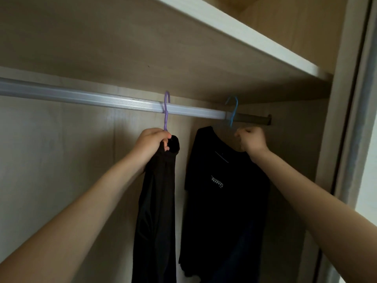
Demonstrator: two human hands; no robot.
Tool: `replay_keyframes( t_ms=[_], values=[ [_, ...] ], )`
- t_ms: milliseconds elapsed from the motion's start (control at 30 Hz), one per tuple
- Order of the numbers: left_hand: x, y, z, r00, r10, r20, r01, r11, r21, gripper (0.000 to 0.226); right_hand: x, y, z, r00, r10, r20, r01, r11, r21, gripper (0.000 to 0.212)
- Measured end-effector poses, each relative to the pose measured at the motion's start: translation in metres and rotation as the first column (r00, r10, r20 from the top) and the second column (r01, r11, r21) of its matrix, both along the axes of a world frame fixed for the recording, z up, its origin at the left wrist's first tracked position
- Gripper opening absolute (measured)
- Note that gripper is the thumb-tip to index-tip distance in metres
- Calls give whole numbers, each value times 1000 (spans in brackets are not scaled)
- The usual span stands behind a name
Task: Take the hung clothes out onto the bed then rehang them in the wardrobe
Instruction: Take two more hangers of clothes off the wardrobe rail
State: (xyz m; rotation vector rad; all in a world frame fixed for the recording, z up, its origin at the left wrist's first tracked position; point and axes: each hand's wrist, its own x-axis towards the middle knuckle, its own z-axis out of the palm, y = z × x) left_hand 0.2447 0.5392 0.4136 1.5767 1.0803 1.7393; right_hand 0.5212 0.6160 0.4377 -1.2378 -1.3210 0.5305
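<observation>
A silver wardrobe rail (85, 98) runs across the view. A purple hanger (166, 111) hooks over it and carries a dark garment (157, 211) hanging edge-on. My left hand (152, 142) grips the neck of that hanger and the top of the garment. Further right a blue hanger (232, 111) sits on the rail with a black T-shirt (222, 201) bearing white lettering. My right hand (252, 139) is closed around the blue hanger just under its hook, at the shirt's collar.
A white-edged shelf (244, 35) sits close above the rail. The wardrobe's right side wall and door frame (353, 119) stand just beyond the blue hanger. The pale back panel (51, 150) shows behind the bare left stretch of the rail.
</observation>
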Motion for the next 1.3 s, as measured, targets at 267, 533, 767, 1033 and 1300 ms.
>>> replay_keyframes(
  t_ms=[267,533,767,1033,1300],
  values=[
    [-28,-5,-2,998,-18,-52,22,997,78,29,-22,-60,-44,949,143,-280,-141,990,27,31],
    [-32,-30,-4,954,-244,-177,273,948,165,17,-34,-87,-74,923,172,-343,-187,982,-12,29],
    [-36,-62,-106,893,-415,-177,415,909,-34,19,-38,-165,-150,902,141,-407,-214,967,-138,24],
    [-32,-128,-223,729,-662,-176,608,743,-278,23,-23,-305,-264,926,-64,-371,-50,956,-289,28],
    [14,-195,-273,382,-918,-104,816,388,-428,32,-2,-497,-311,845,-418,-334,303,888,-346,35]
  ],
)
